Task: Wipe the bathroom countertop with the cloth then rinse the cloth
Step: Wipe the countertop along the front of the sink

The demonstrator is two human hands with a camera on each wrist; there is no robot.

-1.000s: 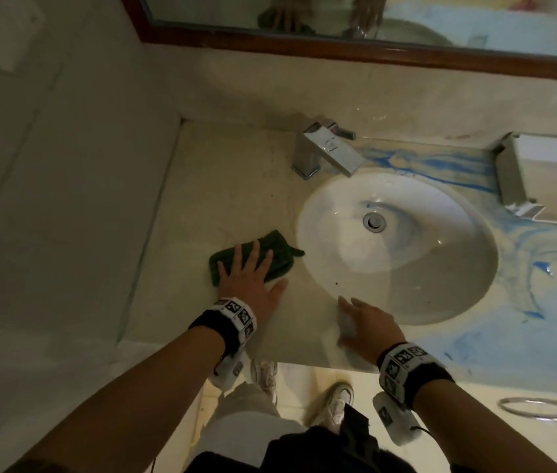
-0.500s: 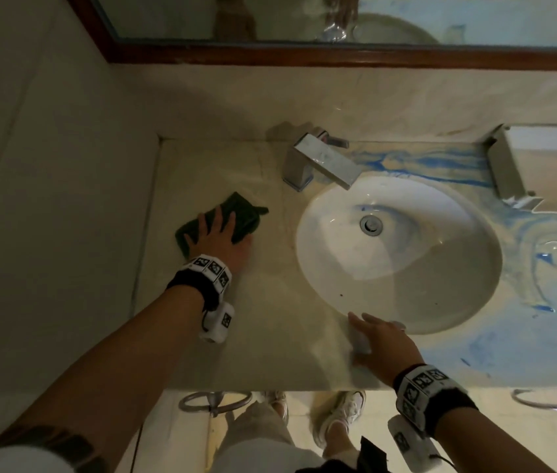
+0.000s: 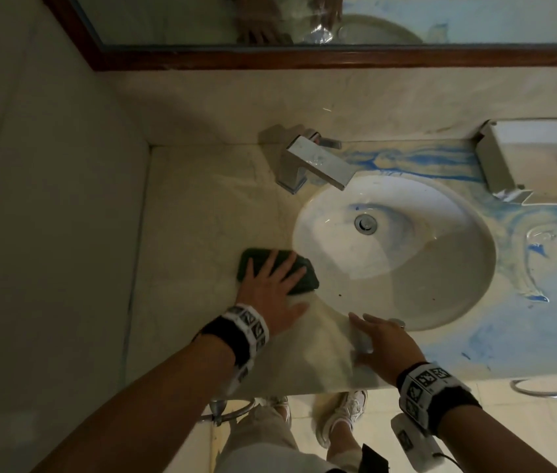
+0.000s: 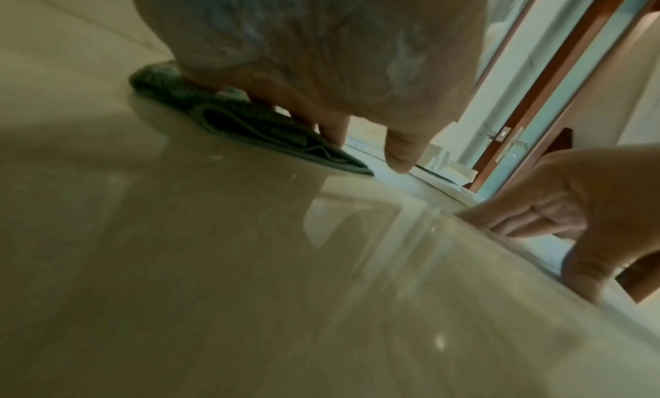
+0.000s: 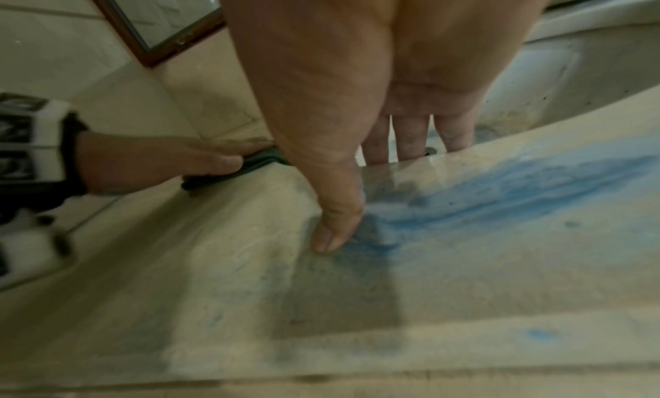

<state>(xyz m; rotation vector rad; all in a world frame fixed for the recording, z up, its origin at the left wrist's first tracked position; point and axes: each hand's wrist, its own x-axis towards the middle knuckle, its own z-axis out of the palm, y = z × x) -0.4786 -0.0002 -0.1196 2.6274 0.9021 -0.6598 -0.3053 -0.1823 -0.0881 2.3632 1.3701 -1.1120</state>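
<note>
Flat, fingers spread, the left hand (image 3: 270, 288) presses a folded dark green cloth (image 3: 299, 276) onto the beige stone countertop (image 3: 202, 213), centre-left of frame beside the white basin (image 3: 454, 254); the right hand (image 3: 386, 343) rests open. Soft, limp, likely damp, the cloth is best gathered mid-fold.

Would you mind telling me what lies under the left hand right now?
The left hand presses flat on a folded dark green cloth, which lies on the countertop. The counter beneath the cloth is covered.

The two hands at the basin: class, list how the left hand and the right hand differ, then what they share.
The left hand presses the dark green cloth; the right hand rests bare on the countertop. The left lies beside the sink; the right at its front rim. Both lie flat, fingers straight.
</note>
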